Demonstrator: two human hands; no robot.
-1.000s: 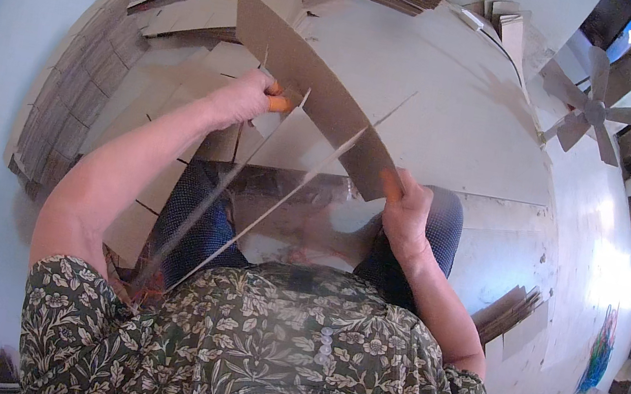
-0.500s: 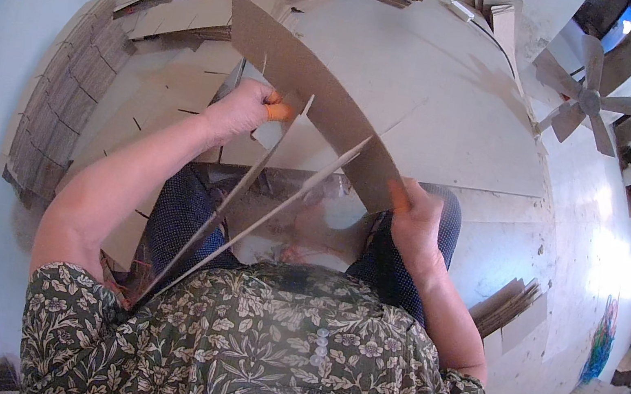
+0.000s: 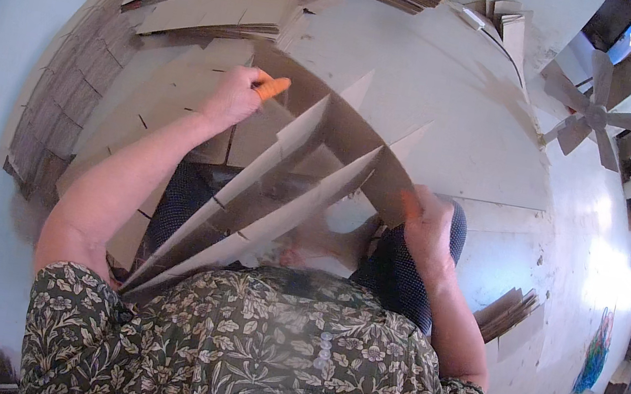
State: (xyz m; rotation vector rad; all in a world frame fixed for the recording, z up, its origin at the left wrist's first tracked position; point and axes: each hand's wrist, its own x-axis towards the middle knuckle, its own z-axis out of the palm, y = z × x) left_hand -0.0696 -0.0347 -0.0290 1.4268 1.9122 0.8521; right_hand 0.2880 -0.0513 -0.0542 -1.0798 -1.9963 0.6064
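Note:
A long brown cardboard strip (image 3: 355,131) slants between my hands, from upper left to lower right. Its left part is pinched by my left hand (image 3: 239,94), whose fingertips wear orange covers. My right hand (image 3: 431,225), also with orange on its fingers, grips the lower right end. Two long cardboard strips (image 3: 281,208) cross the held one on edge and run down to my left elbow, side by side. Their pointed far ends (image 3: 411,140) stick out beyond it. A flat slotted cardboard sheet (image 3: 152,109) lies under my left forearm.
Bundled slotted cardboard (image 3: 73,84) stands along the left wall. More stacks (image 3: 225,13) lie at the far side, beside a power strip with a cable (image 3: 494,35). A small cardboard bundle (image 3: 507,314) leans right of my knee. A fan (image 3: 595,116) stands at far right.
The two crossing strips have tilted to show their broad faces, and their far ends now pass beyond the held strip. My left hand has shifted slightly up and left.

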